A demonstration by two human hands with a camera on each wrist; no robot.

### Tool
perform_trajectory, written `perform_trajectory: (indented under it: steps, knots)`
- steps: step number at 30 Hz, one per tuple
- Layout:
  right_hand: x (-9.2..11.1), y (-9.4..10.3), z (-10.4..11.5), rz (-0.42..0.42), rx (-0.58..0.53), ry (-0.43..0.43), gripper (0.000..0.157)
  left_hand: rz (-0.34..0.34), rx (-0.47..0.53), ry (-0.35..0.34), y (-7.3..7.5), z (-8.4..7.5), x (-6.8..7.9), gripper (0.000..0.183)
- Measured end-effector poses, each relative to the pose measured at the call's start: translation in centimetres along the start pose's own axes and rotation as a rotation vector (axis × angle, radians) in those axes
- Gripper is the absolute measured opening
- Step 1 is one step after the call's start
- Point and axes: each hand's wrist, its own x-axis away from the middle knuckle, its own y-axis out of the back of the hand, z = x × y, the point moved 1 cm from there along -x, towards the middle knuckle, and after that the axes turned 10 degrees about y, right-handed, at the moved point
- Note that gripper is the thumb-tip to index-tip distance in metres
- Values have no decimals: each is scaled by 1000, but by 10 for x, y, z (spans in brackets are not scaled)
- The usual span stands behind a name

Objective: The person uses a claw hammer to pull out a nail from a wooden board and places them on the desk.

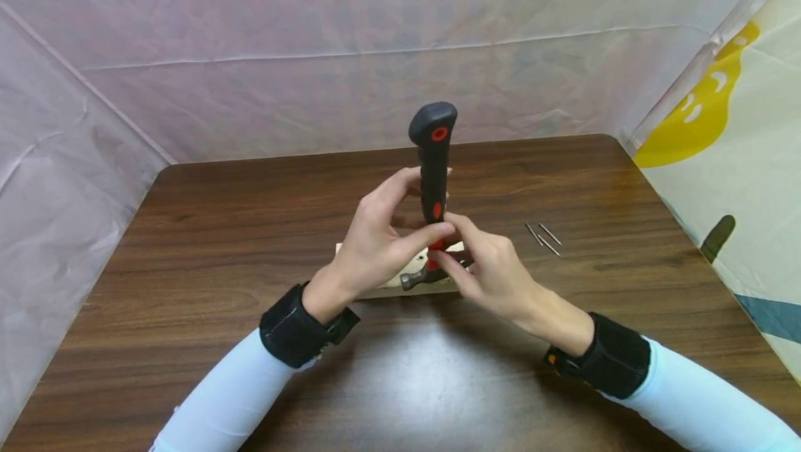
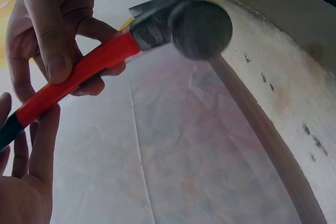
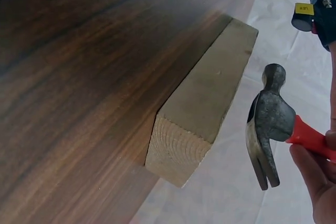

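Observation:
A claw hammer [image 1: 433,181] stands roughly upright in the head view, its black grip up and its steel head low over a pale wooden block [image 1: 382,293]. My left hand [image 1: 383,240] holds the handle, thumb across the front and fingers partly hidden behind. With thumb and fingers, my right hand [image 1: 494,264] pinches the red neck just above the head. In the right wrist view, the hammer head [image 3: 273,114] hangs apart from the block [image 3: 205,93], claw showing. Small dark marks dot the block's face [image 2: 286,82] in the left wrist view.
Three loose nails [image 1: 551,233] lie on the brown wooden table [image 1: 219,250], right of the block. Pale sheets [image 1: 281,104] hang behind the table and along its sides; the right one carries a yellow print.

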Motion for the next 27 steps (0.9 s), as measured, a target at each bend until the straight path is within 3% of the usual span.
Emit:
perform_trajectory:
  steps: [7, 14, 27]
  knots:
    - [6, 5, -1, 13, -18, -47, 44, 23, -42, 37, 7, 2, 1, 70]
    - [11, 19, -6, 12, -8, -110, 47, 15, -74, 77, 24, 9, 9, 67]
    - [27, 49, -21, 58, 170, -254, 43, 40, -460, 197, 55, 34, 28, 43]
